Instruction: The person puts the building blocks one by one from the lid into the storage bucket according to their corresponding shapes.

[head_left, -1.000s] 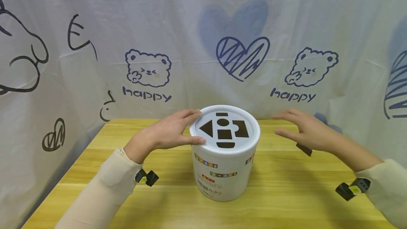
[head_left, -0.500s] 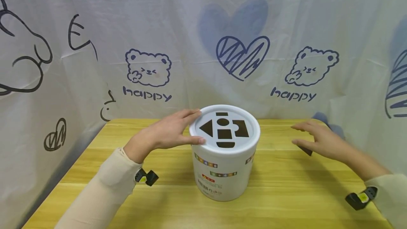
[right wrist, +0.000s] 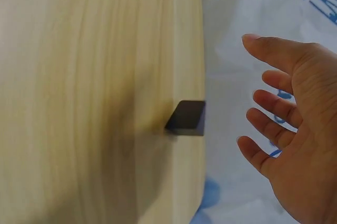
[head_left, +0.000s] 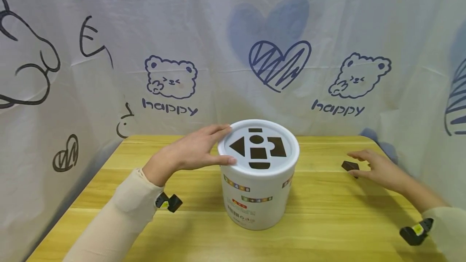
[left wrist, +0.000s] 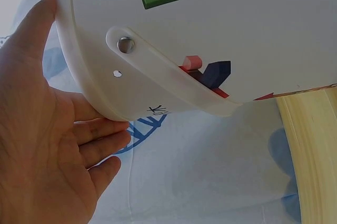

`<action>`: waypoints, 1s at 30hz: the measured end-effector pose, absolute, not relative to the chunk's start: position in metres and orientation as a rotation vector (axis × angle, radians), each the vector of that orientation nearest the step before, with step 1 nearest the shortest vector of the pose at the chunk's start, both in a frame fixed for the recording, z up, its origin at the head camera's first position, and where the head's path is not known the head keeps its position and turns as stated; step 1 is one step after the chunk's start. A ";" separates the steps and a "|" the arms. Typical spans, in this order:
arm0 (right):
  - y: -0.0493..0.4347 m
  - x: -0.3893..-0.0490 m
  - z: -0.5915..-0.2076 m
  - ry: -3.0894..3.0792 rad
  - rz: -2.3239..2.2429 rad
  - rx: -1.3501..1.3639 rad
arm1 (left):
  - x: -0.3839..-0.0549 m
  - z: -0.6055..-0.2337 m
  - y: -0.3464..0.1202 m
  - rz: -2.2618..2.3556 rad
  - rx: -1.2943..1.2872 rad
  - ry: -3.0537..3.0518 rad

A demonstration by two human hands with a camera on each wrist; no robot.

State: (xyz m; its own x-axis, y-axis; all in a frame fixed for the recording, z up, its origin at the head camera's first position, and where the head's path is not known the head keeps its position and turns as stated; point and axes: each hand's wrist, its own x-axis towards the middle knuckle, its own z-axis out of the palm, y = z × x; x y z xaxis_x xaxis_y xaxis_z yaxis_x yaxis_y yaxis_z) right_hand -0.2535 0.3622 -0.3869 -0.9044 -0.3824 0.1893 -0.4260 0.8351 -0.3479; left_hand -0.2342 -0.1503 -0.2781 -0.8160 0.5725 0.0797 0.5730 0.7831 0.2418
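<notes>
A white round bucket (head_left: 255,201) stands upright on the table, its lid (head_left: 287,144) cut with several dark shaped holes. My left hand (head_left: 193,148) rests on the left of the lid's rim, thumb at the near side and fingers toward the back. In the left wrist view the left hand (left wrist: 58,124) lies along that rim, beside the bucket's white handle (left wrist: 168,74). Over to the right, a small dark brown block (head_left: 349,166) lies on the table. Above it hovers my right hand (head_left: 382,171), thumb and fingers spread, holding nothing. The right wrist view shows the block (right wrist: 187,118) apart from the fingers.
The yellow wood-grain table (head_left: 320,229) reaches back to a pale cloth curtain (head_left: 225,51) printed with hearts and bears, which also hangs at both sides. The table's edge (right wrist: 202,66) runs close to the block in the right wrist view.
My right hand has moved right and down, from beside the bucket to over the brown block, which now shows more fully. The left hand and the bucket have stayed in place.
</notes>
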 end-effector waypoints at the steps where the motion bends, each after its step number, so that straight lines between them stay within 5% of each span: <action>1: 0.364 -0.254 -0.390 -2.902 0.594 0.639 | -0.234 -0.278 -0.150 -0.403 -0.950 -2.966; 30: 0.406 -0.279 -0.434 -3.052 0.769 0.527 | -0.233 -0.277 -0.150 -0.396 -0.954 -2.978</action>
